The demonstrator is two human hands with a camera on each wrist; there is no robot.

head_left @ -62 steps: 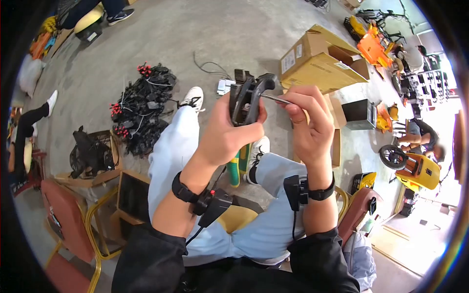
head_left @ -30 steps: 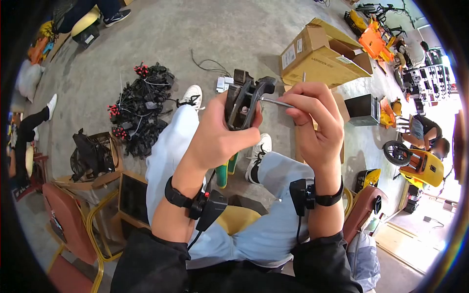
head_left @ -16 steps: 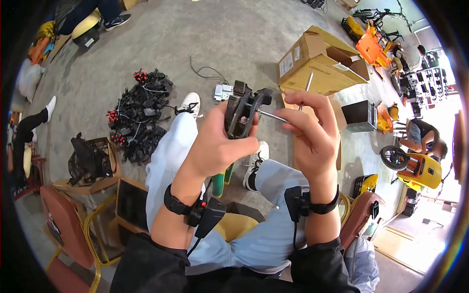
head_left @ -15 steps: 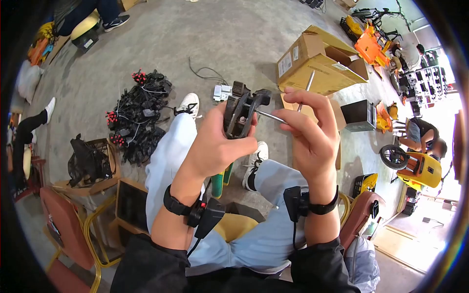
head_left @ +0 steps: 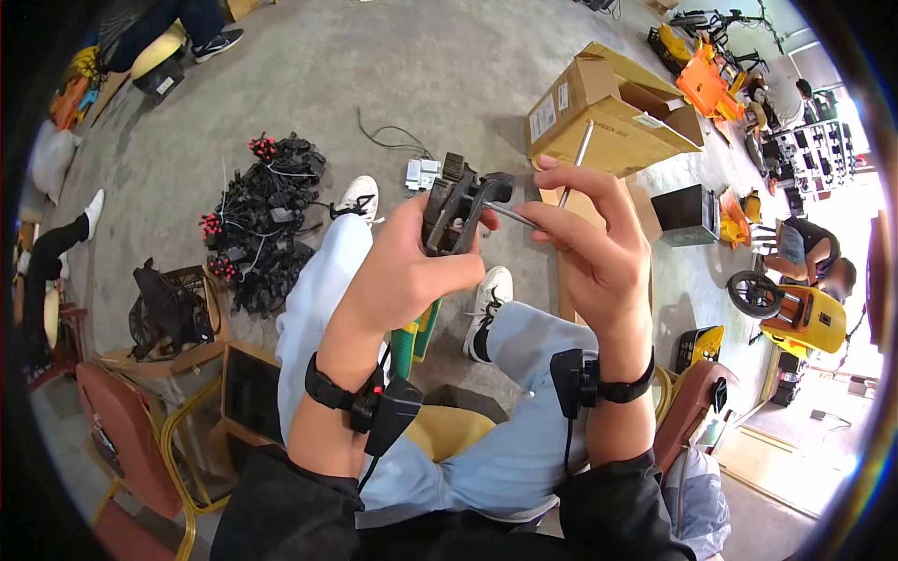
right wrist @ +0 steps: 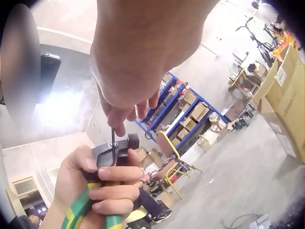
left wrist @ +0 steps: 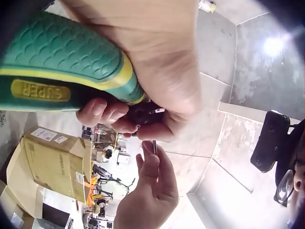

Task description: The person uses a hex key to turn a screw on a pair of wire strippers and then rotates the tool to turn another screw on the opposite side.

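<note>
My left hand (head_left: 398, 276) grips a plier-like hand tool (left wrist: 62, 52) with green and yellow handles marked SUPER. Its dark metal head (head_left: 456, 210) sticks up past the thumb and points away from me. Between thumb and fingers, my right hand (head_left: 603, 257) pinches a thin, L-shaped hex key (head_left: 578, 159). One arm of the key runs left to the side of the tool's head; the other slants up beyond the fingers. In the right wrist view a round screw head (right wrist: 113, 144) sits on the tool right where the key overlaps it. The key's bend is partly hidden behind fingers.
A large cardboard box (head_left: 575, 107) stands ahead on the right. Ahead on the left lies a heap of black cabled parts (head_left: 271, 224) with red ends. White blocks (head_left: 423, 175) lie on the floor near a shoe. Another person sits far right by a yellow wheeled machine (head_left: 804, 318).
The hex key has turned in my right hand, so its other arm now slants up past the fingers. Both hands and the tool have shifted slightly, the tool's head a little left and down.
</note>
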